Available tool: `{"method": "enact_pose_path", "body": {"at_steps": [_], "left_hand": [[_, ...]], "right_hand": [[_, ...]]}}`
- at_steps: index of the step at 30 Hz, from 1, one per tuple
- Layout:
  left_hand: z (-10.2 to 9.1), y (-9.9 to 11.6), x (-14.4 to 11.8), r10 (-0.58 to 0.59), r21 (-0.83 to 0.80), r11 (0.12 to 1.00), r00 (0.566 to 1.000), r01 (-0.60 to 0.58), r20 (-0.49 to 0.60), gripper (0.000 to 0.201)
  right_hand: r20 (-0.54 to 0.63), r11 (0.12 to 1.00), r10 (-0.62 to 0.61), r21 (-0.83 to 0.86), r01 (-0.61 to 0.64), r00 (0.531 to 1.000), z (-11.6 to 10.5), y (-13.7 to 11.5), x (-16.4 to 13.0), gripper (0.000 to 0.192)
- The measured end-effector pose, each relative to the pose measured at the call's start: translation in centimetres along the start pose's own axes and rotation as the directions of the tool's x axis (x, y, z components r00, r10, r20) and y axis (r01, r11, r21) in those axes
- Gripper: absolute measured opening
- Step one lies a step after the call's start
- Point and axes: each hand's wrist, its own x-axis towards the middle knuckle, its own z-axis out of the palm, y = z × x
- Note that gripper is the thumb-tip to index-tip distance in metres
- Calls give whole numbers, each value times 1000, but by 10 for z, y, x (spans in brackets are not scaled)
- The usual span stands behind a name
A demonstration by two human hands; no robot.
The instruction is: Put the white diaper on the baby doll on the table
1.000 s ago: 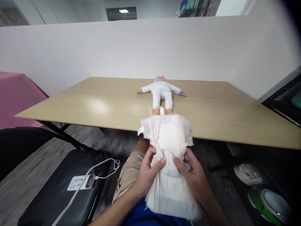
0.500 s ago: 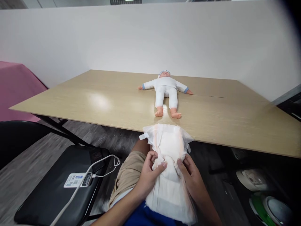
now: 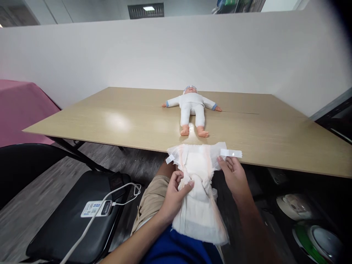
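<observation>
The baby doll point(image 3: 192, 104) lies on the table point(image 3: 143, 117), its feet point(image 3: 185, 130) toward the person, the wall point(image 3: 178, 51) behind. Before the doll, the diaper point(image 3: 198, 159) extends over the lap point(image 3: 151, 198), between the left hand point(image 3: 176, 194) and right hand point(image 3: 234, 176). Left of the lap, a cable point(image 3: 86, 231) crosses the chair seat point(image 3: 57, 233).

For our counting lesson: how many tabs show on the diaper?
2: on the diaper, the left tab at the far left corner, the right tab at the far right, by the right hand. Others may hide underneath.

Looks like an office: a white partition point(image 3: 176, 51), a long plain table point(image 3: 145, 113), a padded black chair point(image 3: 60, 234), a grille point(image 3: 145, 14) beyond
</observation>
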Motion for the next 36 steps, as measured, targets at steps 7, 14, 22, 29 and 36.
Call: {"method": "enact_pose_path", "body": {"at_steps": [7,14,22,29,36], "left_hand": [[7,-2,12,24,-37,999,999,-25,-32,74],[13,-3,15,49,-34,998,998,-50,-41,74],[9,-12,25,179,97,979,984,-179,9,64],[-20,-2,35,244,375,884,959,-280,143,49],[-58,66,92,490,760,265,762,-593,424,26]], "right_hand": [[-165,979,-166,-144,143,972,-24,3,35,98],[-136,704,-579,-580,409,804,-1,-24,10,61],[555,513,-287,-600,615,781,57,-25,6,58],[644,451,-131,-638,624,753,62,-4,30,66],[651,339,-181,-663,668,738,55,2,55,65]]}}
